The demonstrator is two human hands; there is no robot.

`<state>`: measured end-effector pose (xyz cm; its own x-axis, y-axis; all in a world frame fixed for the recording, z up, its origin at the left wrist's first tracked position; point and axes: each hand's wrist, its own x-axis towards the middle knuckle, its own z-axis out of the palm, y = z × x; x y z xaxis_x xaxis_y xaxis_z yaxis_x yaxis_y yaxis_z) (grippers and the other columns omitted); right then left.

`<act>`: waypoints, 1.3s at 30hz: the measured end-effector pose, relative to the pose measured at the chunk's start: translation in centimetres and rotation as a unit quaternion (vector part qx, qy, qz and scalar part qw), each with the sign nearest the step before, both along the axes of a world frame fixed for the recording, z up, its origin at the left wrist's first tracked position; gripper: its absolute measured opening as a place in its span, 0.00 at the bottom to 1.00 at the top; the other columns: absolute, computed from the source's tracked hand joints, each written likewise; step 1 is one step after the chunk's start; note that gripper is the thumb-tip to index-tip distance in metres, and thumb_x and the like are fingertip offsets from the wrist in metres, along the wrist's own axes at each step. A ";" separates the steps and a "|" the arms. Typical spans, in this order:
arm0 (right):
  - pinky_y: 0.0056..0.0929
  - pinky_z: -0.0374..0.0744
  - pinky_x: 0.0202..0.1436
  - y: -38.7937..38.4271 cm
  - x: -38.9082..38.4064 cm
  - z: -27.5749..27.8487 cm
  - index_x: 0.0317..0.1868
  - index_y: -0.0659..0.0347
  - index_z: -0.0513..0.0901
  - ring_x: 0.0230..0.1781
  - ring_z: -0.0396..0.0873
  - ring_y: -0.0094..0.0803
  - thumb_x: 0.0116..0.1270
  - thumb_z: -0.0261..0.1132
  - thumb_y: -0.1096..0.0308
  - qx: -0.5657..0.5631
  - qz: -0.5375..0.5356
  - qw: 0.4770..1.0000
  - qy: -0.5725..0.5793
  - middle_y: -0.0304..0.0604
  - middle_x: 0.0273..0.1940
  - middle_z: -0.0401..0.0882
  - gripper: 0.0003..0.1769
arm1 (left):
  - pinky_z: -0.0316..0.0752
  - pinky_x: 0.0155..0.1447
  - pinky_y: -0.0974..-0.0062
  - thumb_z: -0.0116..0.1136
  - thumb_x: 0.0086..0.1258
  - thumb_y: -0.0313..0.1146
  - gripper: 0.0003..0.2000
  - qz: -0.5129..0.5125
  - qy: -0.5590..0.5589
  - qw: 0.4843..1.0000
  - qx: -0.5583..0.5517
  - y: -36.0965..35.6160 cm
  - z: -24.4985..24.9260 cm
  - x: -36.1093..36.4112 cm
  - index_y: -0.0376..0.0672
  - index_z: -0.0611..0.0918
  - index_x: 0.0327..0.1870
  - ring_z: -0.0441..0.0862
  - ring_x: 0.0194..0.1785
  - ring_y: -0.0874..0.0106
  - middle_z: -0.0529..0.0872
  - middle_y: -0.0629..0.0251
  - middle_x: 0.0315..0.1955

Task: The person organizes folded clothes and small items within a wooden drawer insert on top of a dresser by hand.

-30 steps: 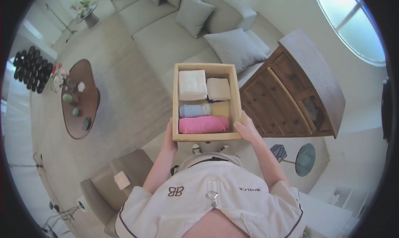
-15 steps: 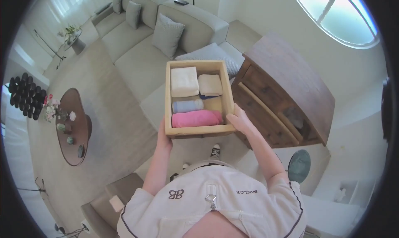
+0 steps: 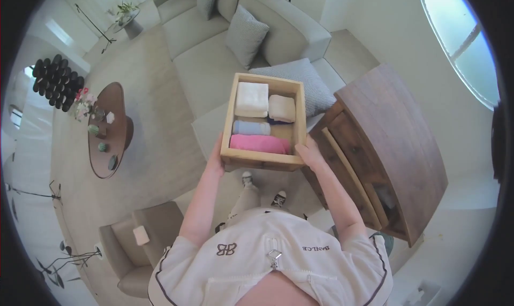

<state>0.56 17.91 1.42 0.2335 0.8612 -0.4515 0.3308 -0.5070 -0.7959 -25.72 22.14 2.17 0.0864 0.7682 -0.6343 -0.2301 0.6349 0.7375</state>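
I see both hands gripping a wooden drawer (image 3: 251, 159) of folded towels (image 3: 259, 144): left hand (image 3: 216, 159) and right hand (image 3: 310, 155) clasp its sides, carried beside the dresser (image 3: 391, 140); fingers probably curl underneath.

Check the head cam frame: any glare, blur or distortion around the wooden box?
Head view: heavy fisheye, black corners, dresser edges bowed. Head view: window blown out upper right. Head view: box, left hand and right hand sharp, in soft even daylight.
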 end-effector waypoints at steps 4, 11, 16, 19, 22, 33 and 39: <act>0.32 0.69 0.53 2.9 0.3 -1.5 0.54 0.63 0.71 0.50 0.71 0.40 0.49 0.48 0.66 0.003 -0.058 0.998 -0.004 0.49 0.48 0.76 0.28 | 0.66 0.54 0.79 0.43 0.64 0.64 0.25 -0.022 0.001 0.999 0.035 5.3 -2.3 1.0 0.57 0.79 0.49 0.76 0.52 0.79 0.82 0.75 0.48; 0.31 0.69 0.55 9.6 3.1 -5.6 0.55 0.63 0.72 0.49 0.71 0.35 0.50 0.48 0.68 0.064 -0.138 0.988 -0.027 0.44 0.49 0.76 0.28 | 0.66 0.56 0.78 0.43 0.67 0.61 0.26 -0.117 -0.046 0.988 0.091 16.6 -5.7 4.6 0.51 0.80 0.51 0.76 0.53 0.76 0.82 0.69 0.49; 0.33 0.68 0.56 14.5 4.8 -5.9 0.57 0.64 0.70 0.50 0.70 0.38 0.50 0.49 0.66 0.056 -0.188 0.980 -0.044 0.48 0.49 0.74 0.30 | 0.66 0.54 0.80 0.42 0.68 0.58 0.22 -0.180 -0.063 0.974 0.121 23.7 -6.9 7.9 0.53 0.81 0.45 0.76 0.50 0.80 0.82 0.73 0.46; 0.35 0.67 0.57 17.0 5.7 -7.6 0.59 0.62 0.69 0.51 0.70 0.43 0.51 0.49 0.64 0.029 -0.200 0.977 -0.074 0.51 0.51 0.74 0.31 | 0.67 0.53 0.79 0.43 0.64 0.61 0.23 -0.209 -0.053 0.971 0.101 27.1 -9.7 9.4 0.55 0.79 0.46 0.76 0.49 0.79 0.82 0.74 0.45; 0.41 0.68 0.56 17.1 5.4 -10.6 0.59 0.61 0.66 0.52 0.70 0.51 0.53 0.49 0.65 -0.040 -0.190 0.973 -0.126 0.56 0.52 0.73 0.30 | 0.66 0.55 0.74 0.45 0.59 0.66 0.31 -0.222 0.021 0.974 0.021 27.3 -13.6 9.9 0.51 0.74 0.53 0.75 0.51 0.73 0.79 0.69 0.49; 0.44 0.70 0.51 18.2 4.2 -11.7 0.52 0.62 0.68 0.46 0.72 0.56 0.52 0.49 0.69 -0.029 -0.213 0.963 -0.165 0.59 0.47 0.75 0.23 | 0.67 0.51 0.69 0.47 0.61 0.39 0.23 -0.250 0.199 0.940 0.120 26.1 -17.4 9.3 0.44 0.71 0.59 0.75 0.47 0.64 0.79 0.60 0.45; 0.49 0.70 0.48 18.3 4.6 -8.7 0.59 0.56 0.67 0.44 0.73 0.60 0.54 0.48 0.63 -0.016 -0.213 0.947 -0.239 0.60 0.44 0.78 0.29 | 0.67 0.53 0.62 0.38 0.65 0.37 0.21 -0.336 0.313 0.873 0.163 26.6 -13.7 10.1 0.45 0.70 0.58 0.75 0.51 0.54 0.79 0.55 0.49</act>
